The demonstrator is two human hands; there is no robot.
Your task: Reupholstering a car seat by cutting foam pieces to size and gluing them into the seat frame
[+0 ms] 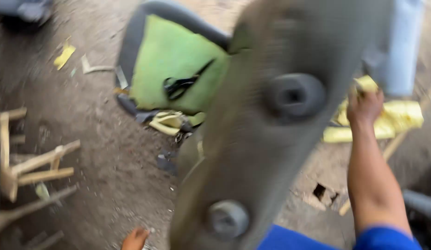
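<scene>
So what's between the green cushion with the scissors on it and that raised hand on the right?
In the head view, a big blurred grey-brown panel with two round bolt-like knobs stands between the green cushion and the right hand, which grips yellow foam.

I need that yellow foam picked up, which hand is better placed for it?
Probably the right hand: it already rests on the yellow foam. The left hand is low by the dirt floor, far away.

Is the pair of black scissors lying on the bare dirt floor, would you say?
No, the black scissors lie on the green cushion, not on the dirt floor.
</scene>
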